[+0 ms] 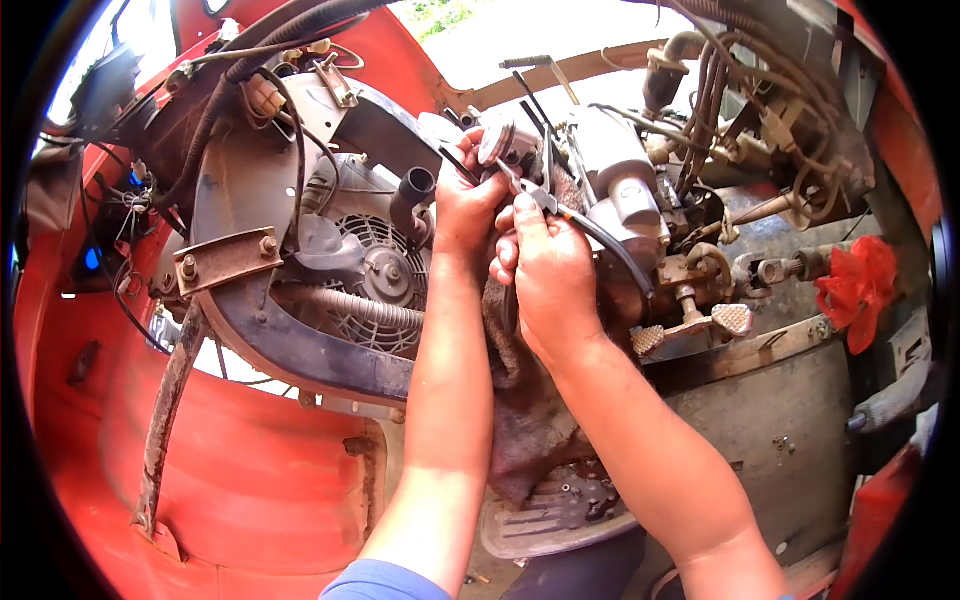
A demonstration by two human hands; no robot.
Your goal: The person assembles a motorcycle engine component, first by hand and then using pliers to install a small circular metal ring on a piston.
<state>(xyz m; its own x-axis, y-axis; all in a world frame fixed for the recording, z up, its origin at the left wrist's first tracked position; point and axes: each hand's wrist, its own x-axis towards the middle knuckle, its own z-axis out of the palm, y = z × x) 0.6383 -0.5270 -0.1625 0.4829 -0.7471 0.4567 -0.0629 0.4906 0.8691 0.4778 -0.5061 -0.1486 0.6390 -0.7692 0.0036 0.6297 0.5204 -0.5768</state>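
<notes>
Both my hands meet at the upper middle of the head view, over an opened-up vehicle engine bay. My left hand (468, 205) has its fingers closed round a small round metal part (496, 142). Gripped in my right hand (548, 265) is a pair of pliers (538, 196) with dark handles. Their narrow jaws point up and left, close to the round part; whether they touch it I cannot tell. Thin black rods or cables stand beside the hands. A pale cylindrical housing (632, 190) lies just right of them.
A round fan grille (388, 275) and corrugated hose (370, 308) lie left. A brown rag (535, 430) hangs below my hands, above a metal tray (510, 535) with small parts. At right are pedals (732, 319), a red cloth-like bundle (860, 292) and hanging wires (705, 110).
</notes>
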